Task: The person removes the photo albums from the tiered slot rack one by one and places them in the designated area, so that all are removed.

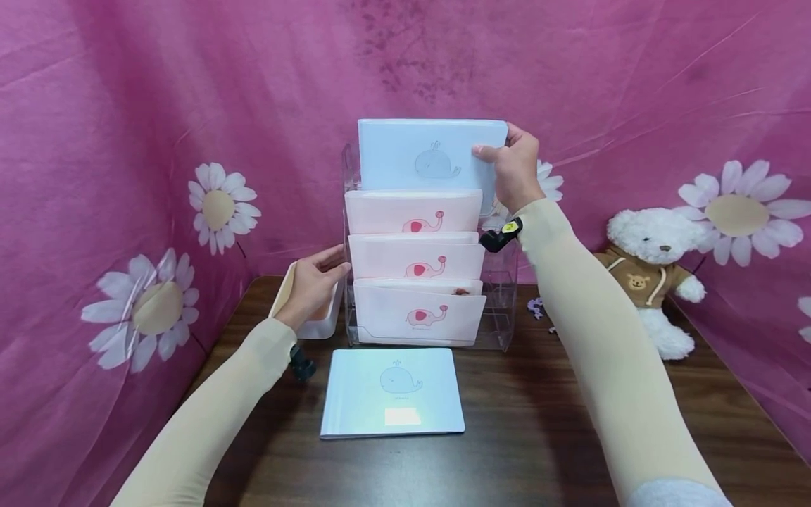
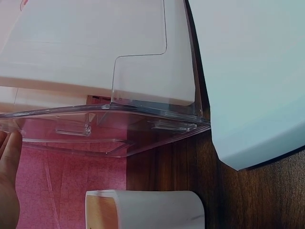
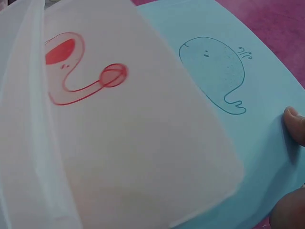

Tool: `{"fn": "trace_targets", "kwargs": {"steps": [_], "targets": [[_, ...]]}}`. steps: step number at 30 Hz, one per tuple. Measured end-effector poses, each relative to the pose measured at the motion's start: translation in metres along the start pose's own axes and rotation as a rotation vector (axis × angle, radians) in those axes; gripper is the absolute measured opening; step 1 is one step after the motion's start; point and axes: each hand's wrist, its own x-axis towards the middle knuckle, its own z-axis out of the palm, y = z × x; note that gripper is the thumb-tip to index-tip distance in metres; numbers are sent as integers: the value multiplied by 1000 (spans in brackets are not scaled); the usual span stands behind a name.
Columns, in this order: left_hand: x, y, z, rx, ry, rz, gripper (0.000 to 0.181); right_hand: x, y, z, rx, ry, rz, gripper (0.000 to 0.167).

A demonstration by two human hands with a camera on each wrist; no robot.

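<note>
nearest, flat on the table [image 1: 272, 458] in front of the rack [image 1: 500, 310]: a blue folder [image 1: 361, 391] with a thin-lined whale, glossy enough to throw back a bright patch of light; outside every tier, so probably left to deal with. just behind, toward the table's back edge, the rack's hard, clear plastic in steps. standing in its lower tiers, a front elephant folder [image 1: 386, 320], a middle elephant folder [image 1: 380, 255] and a rear elephant folder [image 1: 376, 213], all milky, smooth and round-cornered; by the look of it, that part done. at the rack's left side, the left hand [image 1: 313, 282], fingers fairly straight, grasping nothing visible; contact with the plastic hard to tell. beside it, near the table's back left corner, a white tub [image 1: 325, 329]. toward the right edge, a curly plush bear [image 1: 636, 282] in a brown hooded top. at the rack's top, behind the rear elephant folder, a raised folder [image 1: 393, 151], blue and whale-marked, pinched at its right edge by the right hand [image 1: 521, 165], thumb in front; lower right corner showing, so seemingly not seated, with insertion or removal impossible to tell. beyond, creased pink cloth [image 1: 304, 84] with large white daisies [image 1: 158, 308].
</note>
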Motion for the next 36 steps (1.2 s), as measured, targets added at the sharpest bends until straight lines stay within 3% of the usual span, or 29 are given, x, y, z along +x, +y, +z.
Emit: {"fn": "trace_targets", "kwargs": {"steps": [16,21,30,36], "targets": [[-1,0,1,17,3,1,51,1,-33,-3,148,104,-51,36],[-3,1,3,14,-7,4,52,2,-45,-8,253,150,-43,34],[-1,1,5,0,-10,15,52,0,-56,-35,528,233,60,41],[-2,0,6,-6,-17,7,52,-21,-47,-57,539,213,81,34]]}}
